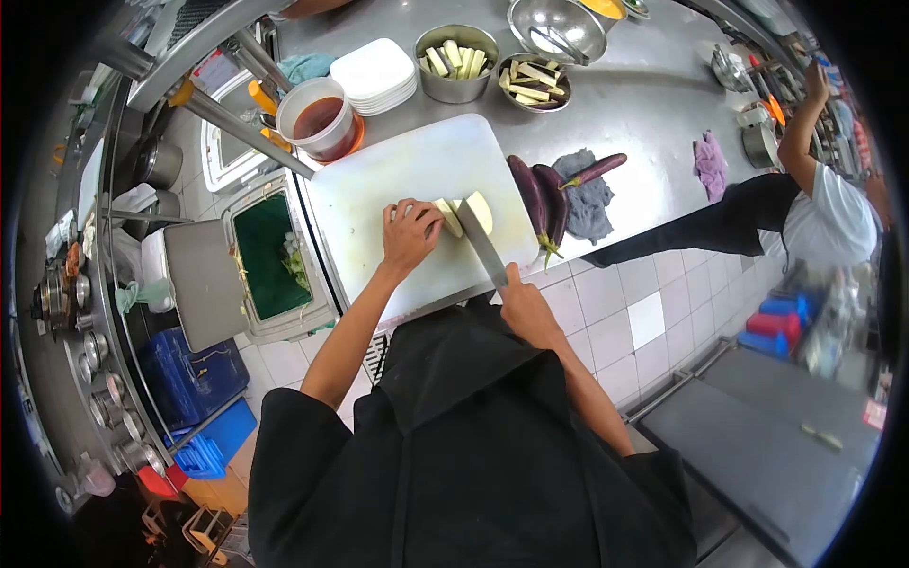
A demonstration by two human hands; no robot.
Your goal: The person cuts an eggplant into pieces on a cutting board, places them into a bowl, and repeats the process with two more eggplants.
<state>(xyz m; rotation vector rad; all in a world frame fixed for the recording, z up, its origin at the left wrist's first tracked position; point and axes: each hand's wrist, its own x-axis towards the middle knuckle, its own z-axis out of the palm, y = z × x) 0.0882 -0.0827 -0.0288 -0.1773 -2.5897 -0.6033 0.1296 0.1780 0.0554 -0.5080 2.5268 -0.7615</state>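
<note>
Eggplant piece (pixel 472 211) under left hand (pixel 409 235), knife (pixel 483 249) against it

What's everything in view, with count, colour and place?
board: 1, white, counter centre
cut eggplant: 2, pale, on board
eggplants: 3, purple, right of board
cloth: 1, grey, by eggplants
rag: 1, purple, far right
bowls: 2 of eggplant sticks, steel, behind board
plates: 1 stack, white, behind board
tub: 1, white, left of plates
bin: 1, green inside, left of counter
co-worker: 1, white top, right
knife: 1, steel, over board
left hand: 1, on cut eggplant
right hand: 1, gripping knife
</note>
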